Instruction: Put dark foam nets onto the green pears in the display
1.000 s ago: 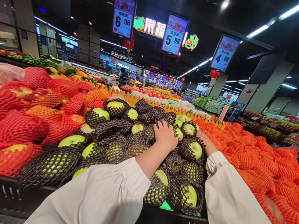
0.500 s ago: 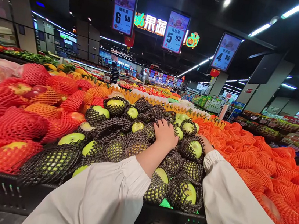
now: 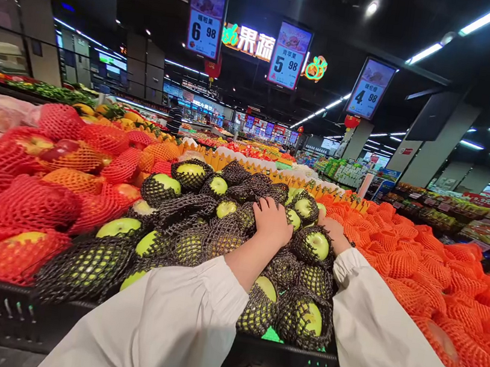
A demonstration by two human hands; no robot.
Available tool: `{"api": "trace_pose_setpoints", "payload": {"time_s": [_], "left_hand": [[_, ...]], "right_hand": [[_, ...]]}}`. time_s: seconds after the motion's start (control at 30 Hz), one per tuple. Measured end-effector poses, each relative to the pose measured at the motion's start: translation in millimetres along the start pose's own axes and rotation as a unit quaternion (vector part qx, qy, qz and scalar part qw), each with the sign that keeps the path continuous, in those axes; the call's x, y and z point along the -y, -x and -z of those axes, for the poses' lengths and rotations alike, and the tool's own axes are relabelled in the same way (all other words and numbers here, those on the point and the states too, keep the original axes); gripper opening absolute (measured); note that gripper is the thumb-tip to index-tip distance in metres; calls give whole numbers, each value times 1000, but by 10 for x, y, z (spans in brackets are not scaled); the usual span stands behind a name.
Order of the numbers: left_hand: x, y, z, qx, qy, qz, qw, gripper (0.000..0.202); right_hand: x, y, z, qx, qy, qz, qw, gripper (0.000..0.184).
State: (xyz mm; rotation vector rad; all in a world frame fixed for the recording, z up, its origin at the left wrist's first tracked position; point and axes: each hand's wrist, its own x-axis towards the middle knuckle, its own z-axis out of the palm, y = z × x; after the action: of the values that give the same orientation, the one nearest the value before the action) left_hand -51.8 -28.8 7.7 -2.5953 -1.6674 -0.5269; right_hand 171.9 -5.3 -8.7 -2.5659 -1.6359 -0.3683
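Green apples [image 3: 316, 244] in black foam nets lie heaped in a black crate [image 3: 266, 356]. My left hand [image 3: 272, 224] rests on top of the heap with its fingers spread, touching netted apples; its thumb side is partly hidden. At the heap's right edge, my right hand [image 3: 333, 233] reaches along the side of a netted apple, fingers stretched forward and their tips partly out of sight. Another netted apple [image 3: 303, 207] sits between and just beyond the two hands. Neither hand lifts anything.
Red-netted apples [image 3: 36, 209] are piled on the left, and orange-netted fruit [image 3: 415, 268] on the right. A yellow picket-style divider [image 3: 230, 162] runs behind the heap. Price signs [image 3: 289, 56] hang overhead. A person in a striped top [image 3: 174, 118] stands far back.
My right hand has shifted slightly forward and left, and the netted apples beside it have moved a little left. My left hand stays in about the same place.
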Motion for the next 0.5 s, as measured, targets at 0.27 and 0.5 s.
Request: {"api": "trace_pose_setpoints", "payload": {"time_s": [0.27, 0.5], "left_hand": [[-1, 3, -5, -10, -4, 3, 1000, 66], [6, -7, -23, -8, 0, 1, 1000, 68]], "right_hand": [[-64, 126, 178, -8, 30, 16, 999, 59], [-165, 82, 144, -16, 9, 4, 1000, 51]]}}
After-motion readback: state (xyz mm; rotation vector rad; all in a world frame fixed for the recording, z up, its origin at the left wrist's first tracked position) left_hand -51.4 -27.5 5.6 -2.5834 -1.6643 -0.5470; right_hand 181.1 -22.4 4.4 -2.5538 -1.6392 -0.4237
